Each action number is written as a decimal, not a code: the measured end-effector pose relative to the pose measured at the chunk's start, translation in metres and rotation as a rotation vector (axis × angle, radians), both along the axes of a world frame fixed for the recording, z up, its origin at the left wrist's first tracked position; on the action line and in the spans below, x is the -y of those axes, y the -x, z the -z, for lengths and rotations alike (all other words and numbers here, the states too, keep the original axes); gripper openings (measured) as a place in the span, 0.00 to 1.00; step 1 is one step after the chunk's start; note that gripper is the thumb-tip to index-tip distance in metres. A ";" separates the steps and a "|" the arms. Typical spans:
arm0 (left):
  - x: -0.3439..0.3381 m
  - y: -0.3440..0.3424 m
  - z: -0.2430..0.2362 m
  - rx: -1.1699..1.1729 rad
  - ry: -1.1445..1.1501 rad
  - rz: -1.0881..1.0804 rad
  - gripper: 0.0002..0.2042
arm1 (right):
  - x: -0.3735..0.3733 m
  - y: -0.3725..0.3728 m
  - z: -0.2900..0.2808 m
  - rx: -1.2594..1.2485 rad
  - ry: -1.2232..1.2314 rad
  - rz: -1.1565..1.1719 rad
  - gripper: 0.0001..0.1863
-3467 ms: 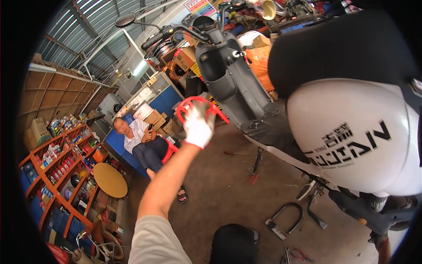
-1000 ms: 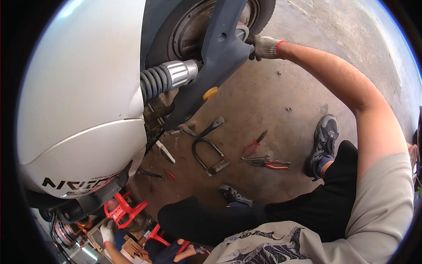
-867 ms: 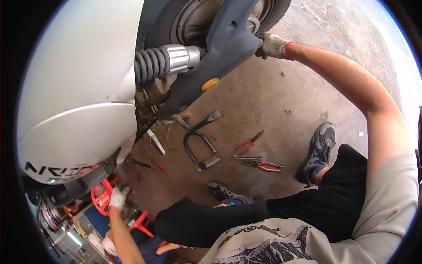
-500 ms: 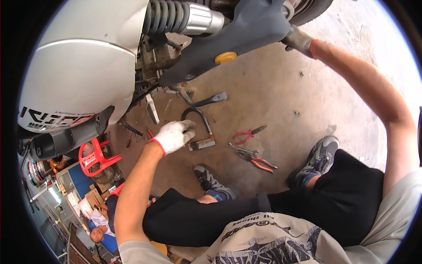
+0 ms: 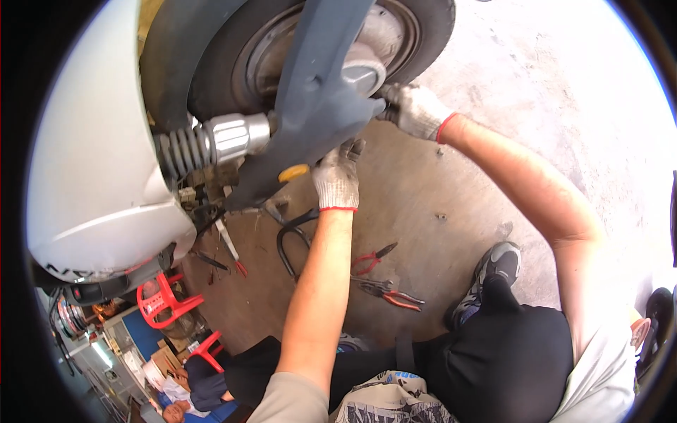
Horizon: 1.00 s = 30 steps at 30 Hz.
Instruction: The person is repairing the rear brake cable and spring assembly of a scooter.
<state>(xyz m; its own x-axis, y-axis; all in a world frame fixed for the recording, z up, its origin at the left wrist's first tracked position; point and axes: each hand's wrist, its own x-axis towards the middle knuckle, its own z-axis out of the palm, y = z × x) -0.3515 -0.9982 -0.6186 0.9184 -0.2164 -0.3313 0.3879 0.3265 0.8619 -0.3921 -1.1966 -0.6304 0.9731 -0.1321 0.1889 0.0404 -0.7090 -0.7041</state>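
Note:
A scooter's dark grey plastic side cover (image 5: 310, 116) lies in front of the rear wheel (image 5: 218, 77), with a round hub (image 5: 363, 76) beside it. My right hand (image 5: 419, 113), in a whitish knit glove with red cuff, has its fingers curled at the cover's tip near the hub; what they grip is hidden. My left hand (image 5: 338, 175), gloved alike, reaches up to the cover's lower edge. Its fingers look loosely apart and nothing shows in them, though the cover partly hides them. A yellow oval reflector (image 5: 293, 173) sits on the cover, left of this hand.
A silver shock absorber (image 5: 236, 137) joins the white body panel (image 5: 99, 155). On the concrete floor lie red-handled pliers (image 5: 370, 259), a second pair (image 5: 400, 299) near a wrench, and a black U-lock (image 5: 283, 250). Red stools (image 5: 166, 302) and a seated person (image 5: 187, 395) are at lower left.
My left hand has moved from beside the U-lock up to the cover's lower edge. The view has shifted, so more of the wheel and my right hand's fingers now show.

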 end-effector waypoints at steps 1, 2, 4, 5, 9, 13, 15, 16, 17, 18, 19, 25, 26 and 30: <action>0.006 -0.004 -0.001 -0.037 0.087 -0.018 0.15 | -0.001 0.000 0.004 0.029 -0.047 0.011 0.19; 0.013 -0.008 -0.002 -0.031 0.080 -0.021 0.15 | -0.001 -0.001 0.008 0.088 -0.053 0.015 0.19; 0.024 -0.015 -0.004 -0.116 0.054 -0.142 0.12 | -0.002 -0.001 0.014 0.035 -0.130 0.017 0.20; 0.029 -0.017 -0.004 -0.073 0.083 -0.101 0.12 | -0.004 -0.002 0.016 0.075 -0.181 0.027 0.20; 0.045 -0.016 -0.002 0.100 -0.189 -0.043 0.13 | -0.002 -0.005 0.023 0.067 -0.226 0.001 0.18; 0.050 -0.016 -0.001 0.047 -0.175 -0.146 0.14 | 0.000 -0.006 0.025 0.072 -0.282 -0.014 0.18; 0.050 -0.018 0.003 0.068 -0.125 -0.106 0.14 | 0.000 -0.007 0.027 0.094 -0.220 -0.014 0.19; 0.048 -0.018 0.005 0.059 -0.102 -0.093 0.14 | -0.002 -0.007 0.028 0.116 -0.234 -0.011 0.19; 0.046 -0.017 0.008 0.053 -0.206 -0.083 0.14 | -0.003 -0.008 0.029 0.116 -0.221 -0.007 0.20; 0.044 -0.018 0.011 0.047 -0.205 -0.094 0.14 | -0.004 -0.010 0.031 0.120 -0.205 -0.005 0.21; 0.042 -0.020 0.013 0.071 -0.190 -0.072 0.13 | -0.005 -0.011 0.032 0.086 -0.207 -0.026 0.21; 0.030 -0.020 0.020 0.053 -0.239 0.020 0.10 | -0.007 -0.014 0.037 0.155 -0.226 -0.018 0.20; 0.029 -0.020 0.021 0.024 -0.222 0.062 0.09 | -0.007 -0.013 0.037 0.101 -0.235 -0.036 0.19; 0.027 -0.021 0.023 0.014 -0.518 0.050 0.09 | -0.008 -0.012 0.039 0.083 -0.254 -0.038 0.19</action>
